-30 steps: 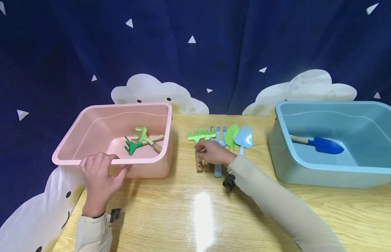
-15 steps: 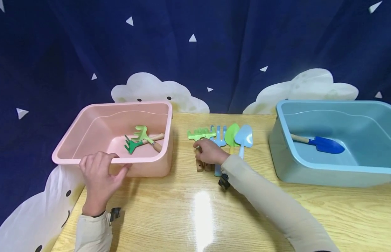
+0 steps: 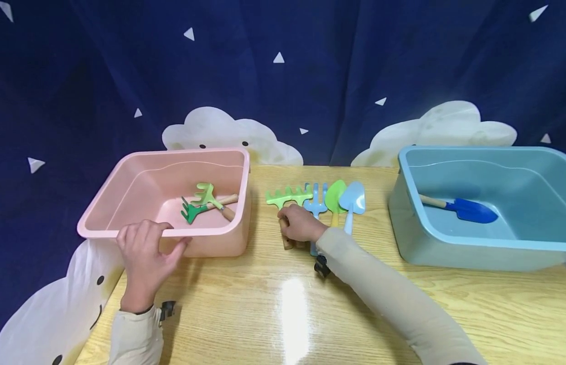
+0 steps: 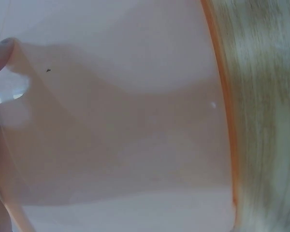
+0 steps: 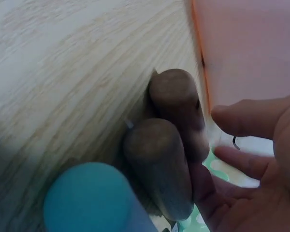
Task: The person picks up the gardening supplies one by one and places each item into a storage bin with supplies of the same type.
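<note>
My left hand point(image 3: 143, 256) grips the near rim of the pink plastic tub point(image 3: 161, 233), fingers over the edge and thumb against the outside wall. In the left wrist view the tub's wall point(image 4: 135, 125) fills most of the picture. Between the tubs my right hand point(image 3: 302, 224) pinches the wooden handle of a light green rake point(image 3: 289, 196), the leftmost in a row of garden tools. The right wrist view shows the thumb point(image 5: 241, 116) beside this handle point(image 5: 176, 92) and a finger slipped between it and a second wooden handle point(image 5: 157, 157).
Right of the rake lie a light blue fork point(image 3: 315, 207), a green trowel point(image 3: 335, 195) and a light blue trowel point(image 3: 353, 196). Inside the pink tub are a dark green hand fork point(image 3: 191, 212) and a light green one point(image 3: 206, 193). A blue tub point(image 3: 469, 256) holds a dark blue trowel point(image 3: 474, 210).
My right hand has closed in on the rake's handle, and the rake's head has shifted a little left. My left hand stays on the pink tub's rim.
</note>
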Motion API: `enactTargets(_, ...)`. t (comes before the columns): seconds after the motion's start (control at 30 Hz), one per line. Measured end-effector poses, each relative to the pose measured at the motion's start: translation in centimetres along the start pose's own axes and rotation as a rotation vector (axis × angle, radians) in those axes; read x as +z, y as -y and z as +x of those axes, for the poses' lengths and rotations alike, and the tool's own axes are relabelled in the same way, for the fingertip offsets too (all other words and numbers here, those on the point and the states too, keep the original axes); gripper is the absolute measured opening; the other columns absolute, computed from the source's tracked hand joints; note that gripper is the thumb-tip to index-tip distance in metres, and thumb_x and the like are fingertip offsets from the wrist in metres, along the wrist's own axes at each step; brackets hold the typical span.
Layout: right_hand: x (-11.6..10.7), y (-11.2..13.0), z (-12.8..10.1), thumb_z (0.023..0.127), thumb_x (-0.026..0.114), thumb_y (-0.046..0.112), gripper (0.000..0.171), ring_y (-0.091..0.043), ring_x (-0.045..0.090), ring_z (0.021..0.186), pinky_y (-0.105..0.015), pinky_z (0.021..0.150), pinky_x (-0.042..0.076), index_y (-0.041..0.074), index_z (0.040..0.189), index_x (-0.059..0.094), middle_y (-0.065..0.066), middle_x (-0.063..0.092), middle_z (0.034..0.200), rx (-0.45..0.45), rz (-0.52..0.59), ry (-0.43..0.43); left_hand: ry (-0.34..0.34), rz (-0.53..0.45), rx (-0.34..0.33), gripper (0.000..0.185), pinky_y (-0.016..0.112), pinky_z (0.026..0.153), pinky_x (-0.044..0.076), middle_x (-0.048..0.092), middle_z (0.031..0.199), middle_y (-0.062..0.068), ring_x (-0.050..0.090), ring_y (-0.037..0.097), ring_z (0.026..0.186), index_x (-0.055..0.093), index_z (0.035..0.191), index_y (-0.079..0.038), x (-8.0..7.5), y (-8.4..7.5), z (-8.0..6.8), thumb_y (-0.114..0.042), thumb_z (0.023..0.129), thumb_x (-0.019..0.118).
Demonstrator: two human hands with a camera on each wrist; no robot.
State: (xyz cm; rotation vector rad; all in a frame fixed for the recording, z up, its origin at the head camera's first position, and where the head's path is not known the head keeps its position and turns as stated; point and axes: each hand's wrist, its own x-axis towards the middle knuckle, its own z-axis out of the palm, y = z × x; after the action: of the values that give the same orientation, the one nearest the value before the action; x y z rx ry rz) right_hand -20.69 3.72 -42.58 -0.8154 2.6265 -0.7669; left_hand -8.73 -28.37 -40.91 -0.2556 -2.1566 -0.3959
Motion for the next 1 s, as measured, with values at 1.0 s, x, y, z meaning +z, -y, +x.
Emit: enactTargets(1.0,0.5,1.1,0.3,0.090,0.063,0.015,0.059,-0.020,0.057,0.073,-0.030,0.063,0.045,0.002,0.144,0.043,-0.018,0.068,0.116,0.283,0.111,0.002,-0.006,0.000,0.001,0.050,0.056,0.090,0.025,0.054,0.075,0.015,0.045,0.040,0.080,0.062,0.088,0.002,0.0,0.0,0.1,-0.047,0.078,0.068)
